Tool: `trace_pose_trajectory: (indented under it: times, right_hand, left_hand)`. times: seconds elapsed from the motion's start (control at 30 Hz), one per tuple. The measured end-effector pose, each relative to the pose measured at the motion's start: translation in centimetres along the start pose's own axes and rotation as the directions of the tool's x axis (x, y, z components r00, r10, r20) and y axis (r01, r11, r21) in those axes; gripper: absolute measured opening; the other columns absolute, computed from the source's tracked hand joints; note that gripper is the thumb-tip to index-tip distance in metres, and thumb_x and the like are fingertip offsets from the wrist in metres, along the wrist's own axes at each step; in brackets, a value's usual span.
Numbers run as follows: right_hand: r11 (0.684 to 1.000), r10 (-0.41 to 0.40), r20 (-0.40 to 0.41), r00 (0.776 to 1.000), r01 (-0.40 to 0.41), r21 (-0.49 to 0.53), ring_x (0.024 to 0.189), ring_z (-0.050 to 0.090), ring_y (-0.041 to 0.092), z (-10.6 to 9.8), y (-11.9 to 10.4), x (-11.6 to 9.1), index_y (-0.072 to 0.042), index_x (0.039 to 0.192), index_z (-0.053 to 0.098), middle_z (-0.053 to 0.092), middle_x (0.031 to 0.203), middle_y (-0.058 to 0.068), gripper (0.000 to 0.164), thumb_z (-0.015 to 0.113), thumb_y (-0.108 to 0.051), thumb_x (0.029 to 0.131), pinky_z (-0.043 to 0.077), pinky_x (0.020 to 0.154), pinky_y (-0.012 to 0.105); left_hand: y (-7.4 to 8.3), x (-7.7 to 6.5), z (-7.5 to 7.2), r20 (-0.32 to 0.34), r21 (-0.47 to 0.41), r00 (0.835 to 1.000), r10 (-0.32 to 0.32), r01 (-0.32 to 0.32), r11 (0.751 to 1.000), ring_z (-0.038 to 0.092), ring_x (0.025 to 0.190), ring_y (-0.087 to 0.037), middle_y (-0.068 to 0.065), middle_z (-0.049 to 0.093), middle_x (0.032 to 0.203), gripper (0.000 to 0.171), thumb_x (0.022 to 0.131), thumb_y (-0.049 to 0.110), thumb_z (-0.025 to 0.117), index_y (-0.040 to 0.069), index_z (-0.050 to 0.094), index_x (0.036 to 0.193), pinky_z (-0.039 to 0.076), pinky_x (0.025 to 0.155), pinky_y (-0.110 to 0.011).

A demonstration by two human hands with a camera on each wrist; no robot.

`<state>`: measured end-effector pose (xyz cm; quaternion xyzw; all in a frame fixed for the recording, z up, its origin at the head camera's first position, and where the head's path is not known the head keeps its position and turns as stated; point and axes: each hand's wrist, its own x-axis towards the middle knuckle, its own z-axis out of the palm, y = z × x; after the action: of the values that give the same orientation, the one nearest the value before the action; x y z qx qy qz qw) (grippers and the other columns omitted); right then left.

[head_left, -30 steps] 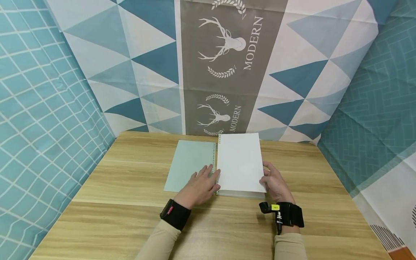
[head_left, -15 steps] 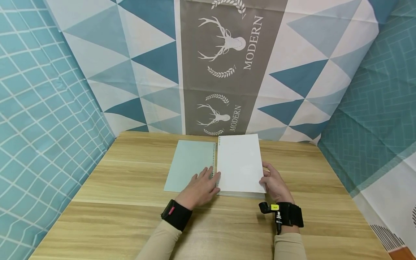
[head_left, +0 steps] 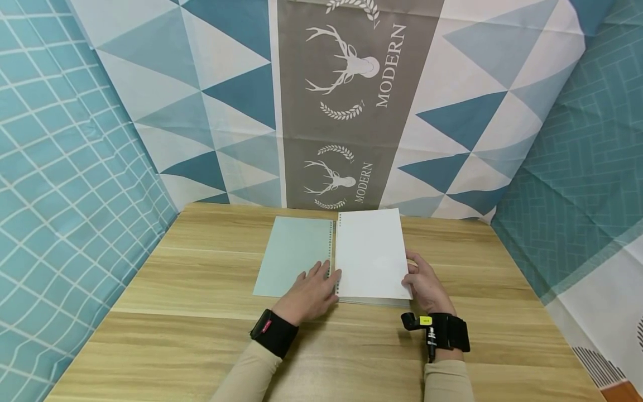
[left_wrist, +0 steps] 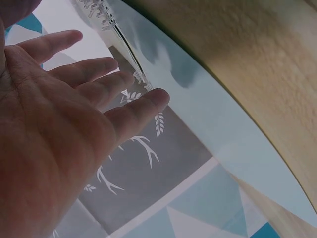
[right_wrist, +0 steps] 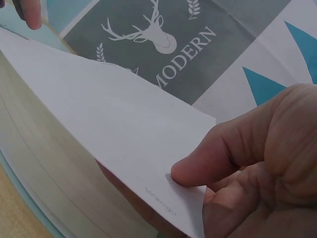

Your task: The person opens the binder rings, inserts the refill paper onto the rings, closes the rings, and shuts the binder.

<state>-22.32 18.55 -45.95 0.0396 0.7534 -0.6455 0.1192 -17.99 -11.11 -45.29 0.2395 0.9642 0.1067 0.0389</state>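
A loose-leaf notebook lies unfolded on the table, its pale green cover (head_left: pixel 293 245) on the left. On the right a white sheet (head_left: pixel 372 251) with punched holes down its left edge covers the page stack. My right hand (head_left: pixel 427 285) pinches that sheet at its lower right, thumb (right_wrist: pixel 195 171) on top and fingers underneath. In the right wrist view the sheet is lifted off the pages (right_wrist: pixel 44 144) below. My left hand (head_left: pixel 308 293) has its fingers spread over the spine, fingertips at the sheet's left edge. Clear binder rings (left_wrist: pixel 101 15) show in the left wrist view.
The wood-grain table (head_left: pixel 201 335) extends around the notebook. Behind it hangs a patterned cloth (head_left: pixel 241 111) with triangles and deer heads. Blue cloth walls (head_left: pixel 60 167) stand on both sides. Both wrists carry black straps (head_left: pixel 274 333).
The white sheet has shifted slightly toward me, and its punched holes now line up closer with the spine. My left hand has slid a little nearer along the spine; the right keeps its grip.
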Motion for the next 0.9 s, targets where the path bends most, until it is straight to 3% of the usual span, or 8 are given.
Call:
trace_pose_trajectory:
  times: [0.5,0.9]
  right_hand:
    - [1.000,0.001,0.009,1.000,-0.001,-0.002,0.092,0.066,0.015,-0.01,0.02,0.00,-0.009,0.159,0.027,0.061,0.134,0.024,0.082,0.045,0.018,0.084,0.055,0.069,0.028]
    - [1.000,0.016,-0.008,1.000,-0.016,-0.002,0.085,0.066,0.013,-0.08,0.36,0.34,-0.011,0.157,0.031,0.068,0.117,0.010,0.082,0.046,0.017,0.082,0.050,0.062,0.025]
  left_hand:
    - [0.21,0.15,0.23,0.018,0.022,1.000,-0.004,0.004,1.000,0.039,0.148,-0.041,-0.021,0.035,0.162,0.057,0.101,0.037,0.062,0.018,0.044,0.152,0.044,0.109,-0.064]
    - [0.24,-0.05,0.05,0.024,0.022,1.000,-0.006,0.006,1.000,0.040,0.148,-0.040,-0.021,0.037,0.162,0.056,0.101,0.037,0.062,0.018,0.045,0.151,0.045,0.108,-0.063]
